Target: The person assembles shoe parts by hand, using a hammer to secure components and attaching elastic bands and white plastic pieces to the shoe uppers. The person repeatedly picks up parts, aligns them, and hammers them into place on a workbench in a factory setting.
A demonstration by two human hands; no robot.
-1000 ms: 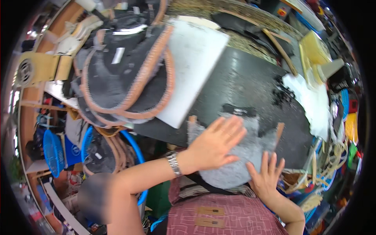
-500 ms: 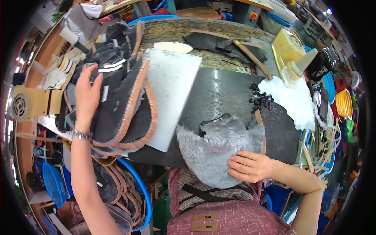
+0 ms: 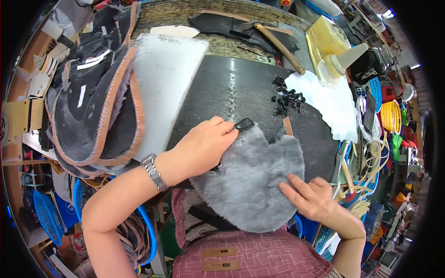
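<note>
A grey fur piece [image 3: 257, 180], rounded at the near side and notched at the far side, lies at the near table edge and overhangs it. At its far left edge my left hand [image 3: 201, 146] is closed, its fingertips by a small black tab [image 3: 244, 124] there. My right hand [image 3: 315, 199] is at the right side, thumb and index finger close together on the fur, the other fingers curled. Part of the left hand's grip is hidden. To the left lies a stack of black pieces [image 3: 88, 120] with tan stitched rims and white strips.
A white board [image 3: 162, 83] lies beside the stack. Small black bits [image 3: 287, 97] are heaped on the dark mat [image 3: 236, 92]. Farther off are a wooden-handled hammer [image 3: 280, 48], a yellowish container [image 3: 329, 37] and white sheeting [image 3: 322, 97]. A blue basket [image 3: 48, 215] stands low on the left.
My left hand has left the black stack and come right to the fur piece's far left edge. My right hand has shifted along the fur's right side. The view has turned rightward.
</note>
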